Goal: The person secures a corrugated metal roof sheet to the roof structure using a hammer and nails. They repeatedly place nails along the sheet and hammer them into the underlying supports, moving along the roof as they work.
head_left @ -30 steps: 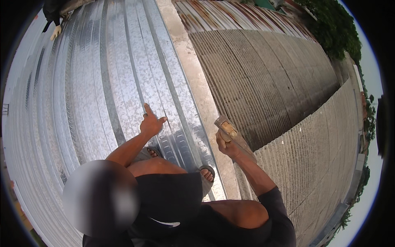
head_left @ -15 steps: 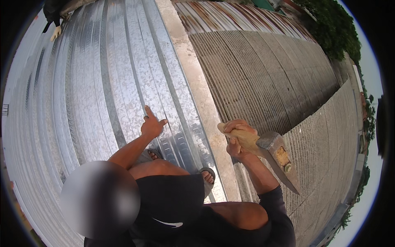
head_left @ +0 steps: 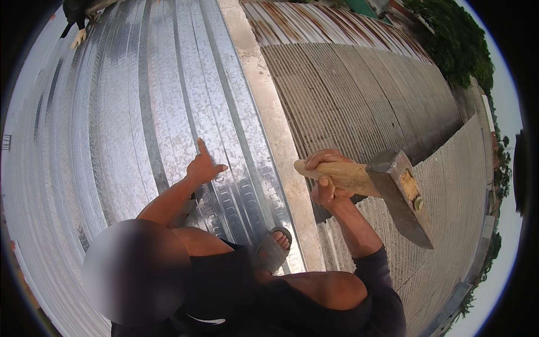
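Right hand (head_left: 327, 194) clamped on hammer (head_left: 362, 177), left hand (head_left: 202, 168) spread over metal decking (head_left: 165, 95), white curved mark (head_left: 208, 320) on black clothing (head_left: 224, 286)

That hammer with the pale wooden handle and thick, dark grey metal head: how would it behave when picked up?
The hammer would probably feel head-heavy, since its thick metal head sits at one end. The solid-looking wooden handle should stay stiff. Its bare surface could slip in a loose grip.

White curved logo (head_left: 214, 322) on black clothing (head_left: 222, 289)
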The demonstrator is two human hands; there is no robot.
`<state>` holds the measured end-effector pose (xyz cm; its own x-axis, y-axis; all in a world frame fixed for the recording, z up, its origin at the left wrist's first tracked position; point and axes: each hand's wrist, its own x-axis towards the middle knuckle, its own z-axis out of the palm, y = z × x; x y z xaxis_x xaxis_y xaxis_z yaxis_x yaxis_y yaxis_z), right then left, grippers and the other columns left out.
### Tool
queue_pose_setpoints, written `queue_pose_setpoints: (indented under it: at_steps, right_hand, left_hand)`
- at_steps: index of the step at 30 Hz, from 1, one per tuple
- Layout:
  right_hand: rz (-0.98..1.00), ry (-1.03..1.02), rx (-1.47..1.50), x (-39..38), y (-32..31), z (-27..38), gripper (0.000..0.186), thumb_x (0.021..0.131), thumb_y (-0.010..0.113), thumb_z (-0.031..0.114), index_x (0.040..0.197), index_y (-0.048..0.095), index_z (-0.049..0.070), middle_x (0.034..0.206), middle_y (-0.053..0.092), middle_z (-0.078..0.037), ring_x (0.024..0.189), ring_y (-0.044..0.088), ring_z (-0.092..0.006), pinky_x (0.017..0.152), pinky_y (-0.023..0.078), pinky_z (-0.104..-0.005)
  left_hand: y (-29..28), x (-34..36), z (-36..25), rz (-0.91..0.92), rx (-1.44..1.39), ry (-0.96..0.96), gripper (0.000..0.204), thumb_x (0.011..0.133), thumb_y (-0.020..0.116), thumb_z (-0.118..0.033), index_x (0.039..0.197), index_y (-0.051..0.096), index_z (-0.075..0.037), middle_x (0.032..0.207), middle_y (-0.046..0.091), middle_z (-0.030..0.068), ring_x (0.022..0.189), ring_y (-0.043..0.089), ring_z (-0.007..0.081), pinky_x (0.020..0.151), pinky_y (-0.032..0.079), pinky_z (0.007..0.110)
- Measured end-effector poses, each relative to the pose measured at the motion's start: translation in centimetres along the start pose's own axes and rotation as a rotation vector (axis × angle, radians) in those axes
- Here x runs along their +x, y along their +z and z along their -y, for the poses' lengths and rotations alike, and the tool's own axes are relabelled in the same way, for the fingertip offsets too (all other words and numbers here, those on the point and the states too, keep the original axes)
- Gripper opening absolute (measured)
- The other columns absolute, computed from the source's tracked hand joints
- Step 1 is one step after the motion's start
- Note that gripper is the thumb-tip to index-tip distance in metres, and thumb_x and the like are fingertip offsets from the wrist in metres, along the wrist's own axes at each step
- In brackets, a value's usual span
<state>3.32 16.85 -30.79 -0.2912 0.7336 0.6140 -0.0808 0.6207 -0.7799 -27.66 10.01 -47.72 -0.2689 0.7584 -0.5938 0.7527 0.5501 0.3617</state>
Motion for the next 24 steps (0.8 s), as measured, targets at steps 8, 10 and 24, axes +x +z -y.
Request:
queue_pose_setpoints:
  at_steps: [8,10,24]
  right_hand:
    - [0.786,0.721,-0.840,-14.0,-4.5,-10.6,0.043,0.096,0.067,0.034,0.095,0.057,-0.007,0.067,0.065,-0.030,0.063,0.069,-0.0458,0.058,0.053,-0.0555]
    - [0.700,0.752,-0.747,-9.2,-1.1,-8.0,0.041,0.098,0.065,0.034,0.096,0.057,-0.007,0.067,0.065,-0.028,0.060,0.068,-0.0437,0.056,0.052,-0.0533]
    - [0.756,0.912,-0.852,-13.7,-3.6,-10.3,0.046,0.098,0.061,0.036,0.096,0.059,-0.010,0.078,0.068,-0.032,0.072,0.069,-0.0495,0.068,0.055,-0.0558]
  left_hand:
    - [-1.0,0.1,-4.0,0.046,0.020,-0.006,0.140,0.080,0.082,-0.054,0.157,-0.018,0.008,0.110,0.070,0.0314,0.095,0.072,0.0414,0.080,0.058,0.047]
    - [-1.4,0.6,-1.7,0.012,0.007,-0.024,0.141,0.079,0.082,-0.056,0.157,-0.018,0.007,0.109,0.071,0.0296,0.093,0.072,0.0404,0.079,0.058,0.047]
    - [-1.7,0.5,-4.1,-0.008,0.023,-0.006,0.141,0.080,0.082,-0.056,0.156,-0.018,0.008,0.110,0.070,0.0313,0.096,0.072,0.0414,0.082,0.057,0.047]
